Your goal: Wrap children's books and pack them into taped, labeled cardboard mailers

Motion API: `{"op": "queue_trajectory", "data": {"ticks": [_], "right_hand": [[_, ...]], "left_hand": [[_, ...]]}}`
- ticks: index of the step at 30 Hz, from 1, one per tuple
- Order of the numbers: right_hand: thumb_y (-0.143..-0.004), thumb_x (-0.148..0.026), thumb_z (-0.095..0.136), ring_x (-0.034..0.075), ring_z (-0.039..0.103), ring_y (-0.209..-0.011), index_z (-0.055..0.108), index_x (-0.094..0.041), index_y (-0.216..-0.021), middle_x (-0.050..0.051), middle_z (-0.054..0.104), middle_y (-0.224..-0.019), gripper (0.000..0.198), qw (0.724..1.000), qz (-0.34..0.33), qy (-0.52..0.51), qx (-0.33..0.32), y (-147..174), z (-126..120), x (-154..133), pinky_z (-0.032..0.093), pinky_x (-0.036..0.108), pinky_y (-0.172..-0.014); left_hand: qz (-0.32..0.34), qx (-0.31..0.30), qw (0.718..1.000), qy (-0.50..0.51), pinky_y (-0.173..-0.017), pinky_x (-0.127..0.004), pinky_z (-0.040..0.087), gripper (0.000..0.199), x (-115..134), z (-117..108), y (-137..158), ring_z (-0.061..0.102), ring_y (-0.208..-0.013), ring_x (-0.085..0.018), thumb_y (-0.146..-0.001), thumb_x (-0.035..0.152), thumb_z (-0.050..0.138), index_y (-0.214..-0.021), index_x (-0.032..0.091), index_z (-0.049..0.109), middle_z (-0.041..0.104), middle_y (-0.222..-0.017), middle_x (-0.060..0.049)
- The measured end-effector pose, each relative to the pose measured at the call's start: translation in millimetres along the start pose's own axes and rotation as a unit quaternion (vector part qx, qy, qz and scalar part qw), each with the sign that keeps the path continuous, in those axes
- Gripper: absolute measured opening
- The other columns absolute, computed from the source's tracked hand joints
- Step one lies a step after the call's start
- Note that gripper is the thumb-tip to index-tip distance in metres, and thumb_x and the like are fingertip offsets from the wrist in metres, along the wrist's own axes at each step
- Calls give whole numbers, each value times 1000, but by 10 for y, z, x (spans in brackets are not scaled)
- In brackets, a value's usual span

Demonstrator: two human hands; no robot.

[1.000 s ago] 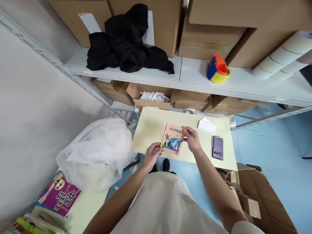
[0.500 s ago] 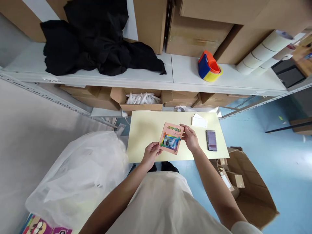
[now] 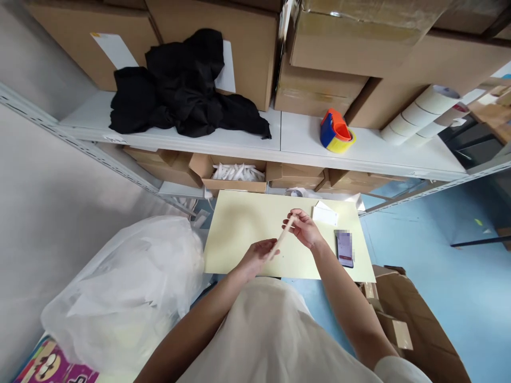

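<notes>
Between my hands, over the pale yellow table (image 3: 235, 223), a thin book (image 3: 281, 237) is turned edge-on, so its illustrated cover is hidden. My left hand (image 3: 257, 256) holds the lower end, fingers behind it. At the upper end my right hand (image 3: 304, 227) grips it between thumb and fingers. On the table to the right of my right hand lie some white cards (image 3: 324, 214) and a phone (image 3: 344, 249) with its screen lit.
A shelf (image 3: 295, 139) beyond the table bears black cloth (image 3: 187, 90), a tape dispenser (image 3: 337, 132), label rolls (image 3: 423, 114) and cardboard boxes (image 3: 323, 85). White plastic bags (image 3: 128, 276) stand at left. An opened carton (image 3: 415, 314) sits on the floor at right.
The book, earlier with its pink picture cover facing me, has been tilted edge-on in my hands. My view has shifted slightly, showing more of the shelf's boxes.
</notes>
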State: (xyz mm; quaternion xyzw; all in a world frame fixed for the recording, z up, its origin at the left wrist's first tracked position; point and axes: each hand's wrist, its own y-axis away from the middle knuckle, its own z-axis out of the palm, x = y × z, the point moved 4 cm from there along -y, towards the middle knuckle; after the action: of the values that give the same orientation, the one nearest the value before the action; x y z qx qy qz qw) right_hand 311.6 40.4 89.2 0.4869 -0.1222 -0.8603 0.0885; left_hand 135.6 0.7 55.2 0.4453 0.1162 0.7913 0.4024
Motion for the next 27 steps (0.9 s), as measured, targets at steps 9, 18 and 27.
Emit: {"op": "queue_trajectory", "data": {"ticks": [9,18,27], "right_hand": [[-60,-41,77,11,56,-68,63,-24,-80,-3,62,-78,30,992,-4,103,75,-60,-155,-127,52,32,-69],[-63,-45,74,15,64,-72,65,-24,-90,0,68,-79,35,991,-28,74,109,170,-320,-239,51,34,-72],[-63,-44,74,15,64,-71,65,-23,-87,0,68,-77,33,988,-30,80,129,219,-428,-198,50,34,-72]], "left_hand": [[144,125,977,-95,-88,-39,47,59,137,-209,127,62,-104,-28,-61,63,70,-101,19,67,69,-108,-12],[175,139,965,-135,-90,-40,50,36,73,-26,86,68,-87,-22,-65,41,75,-91,16,72,73,-90,-8],[163,134,970,-123,-94,-40,48,38,-51,-38,70,68,-89,-22,-64,39,76,-93,16,71,73,-92,-8]]}}
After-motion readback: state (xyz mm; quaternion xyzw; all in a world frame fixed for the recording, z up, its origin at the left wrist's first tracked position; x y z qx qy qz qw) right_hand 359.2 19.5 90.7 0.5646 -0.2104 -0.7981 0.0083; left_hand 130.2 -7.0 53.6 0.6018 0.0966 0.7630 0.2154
